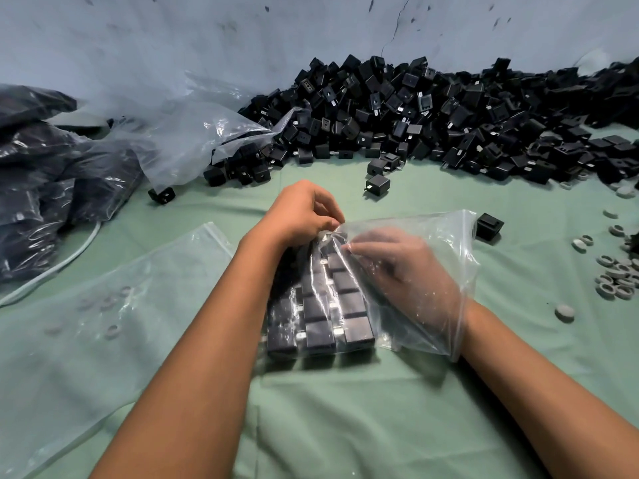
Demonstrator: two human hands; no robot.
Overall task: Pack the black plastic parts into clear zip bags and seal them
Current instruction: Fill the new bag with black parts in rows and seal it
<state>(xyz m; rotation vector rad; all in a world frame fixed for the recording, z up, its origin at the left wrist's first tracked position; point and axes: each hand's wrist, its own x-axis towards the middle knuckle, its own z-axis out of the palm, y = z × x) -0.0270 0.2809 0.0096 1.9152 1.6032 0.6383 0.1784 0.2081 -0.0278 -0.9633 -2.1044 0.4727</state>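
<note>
A clear zip bag [439,243] lies on the green cloth in the middle of the view. Inside it, black plastic parts [321,312] sit in three neat rows. My right hand [404,271] is inside the bag up to the wrist, fingers reaching toward the far end of the rows. My left hand [304,212] is outside, pinching the bag's plastic at its far left corner, next to the top of the rows. A large heap of loose black parts [415,112] lies along the far wall.
An empty clear zip bag [114,305] lies flat at the left. Filled bags of black parts [52,181] pile up at the far left, beside crumpled plastic sheeting [186,133]. Small grey rings [619,278] are scattered at the right edge. Single black parts [488,225] lie loose nearby.
</note>
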